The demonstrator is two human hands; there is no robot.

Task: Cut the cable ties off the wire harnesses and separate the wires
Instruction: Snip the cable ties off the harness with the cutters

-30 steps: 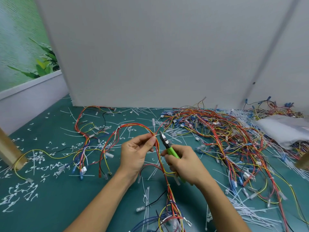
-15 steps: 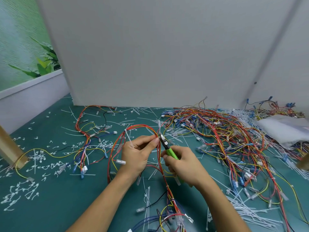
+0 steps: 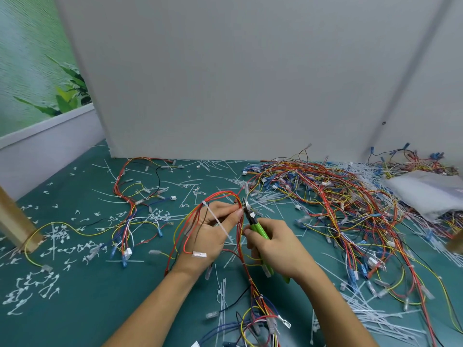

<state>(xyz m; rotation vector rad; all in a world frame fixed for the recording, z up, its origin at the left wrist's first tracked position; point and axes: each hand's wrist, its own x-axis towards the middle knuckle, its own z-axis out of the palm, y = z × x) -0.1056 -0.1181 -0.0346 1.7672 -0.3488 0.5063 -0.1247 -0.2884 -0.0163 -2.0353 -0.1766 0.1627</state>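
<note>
Head view: a loop of red, orange and yellow wires, the wire harness [image 3: 226,195], is being pinched between the thumb and curled fingers of the left hand [image 3: 210,236], just above the green surface [image 3: 87,309]. A white cable tie [image 3: 220,224] is lying slantwise across the back of that hand, its upper end fastened round the bundle. The green-handled cutters [image 3: 254,222] are being held in the closed grip of the right hand [image 3: 278,249], fingers curled round the handles. The metal tip is being pressed up to the wires right beside the left thumb; whether the blades are parted cannot be told. The harness is trailing down between the forearms into a tangle of blue, yellow and red wires at the lower edge.

To the right, a large pile of harnesses [image 3: 338,196] is being carried by the surface, with cut ties [image 3: 375,316] strewn beside it. A smaller harness [image 3: 130,196] is lying to the left. At the far right a white plastic bag [image 3: 426,191] is resting among the wires; its contents cannot be made out. A grey panel [image 3: 225,83] is standing behind everything.
</note>
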